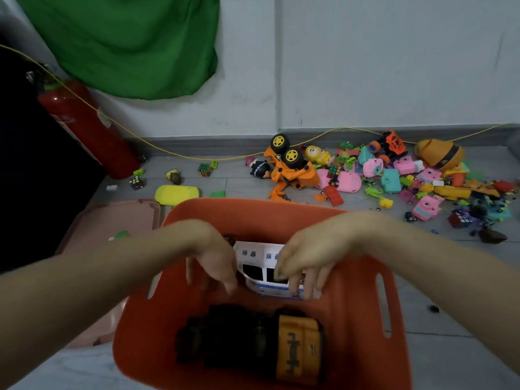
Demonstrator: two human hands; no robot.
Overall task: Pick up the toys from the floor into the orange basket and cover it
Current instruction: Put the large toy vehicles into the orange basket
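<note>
The orange basket [363, 319] stands on the floor right below me. Inside it a white toy vehicle [253, 260] with a blue stripe leans toward the far wall, and a black and yellow toy truck [298, 347] lies in the near part. My left hand [213, 257] hangs over the basket with relaxed fingers pointing down, just left of the white vehicle. My right hand [304, 260] hangs with straight fingers draped over the vehicle's right end. A pile of toys [416, 178] covers the floor at the right, with an orange robot truck [292, 170] at its left edge.
A pink lid [112, 220] lies flat left of the basket. A yellow toy [176, 194], Rubik's cubes [204, 169] and small pieces are scattered behind it. A red fire extinguisher [84, 122] leans at the left wall under green cloth [126, 43]. A yellow cord [197, 157] runs along the baseboard.
</note>
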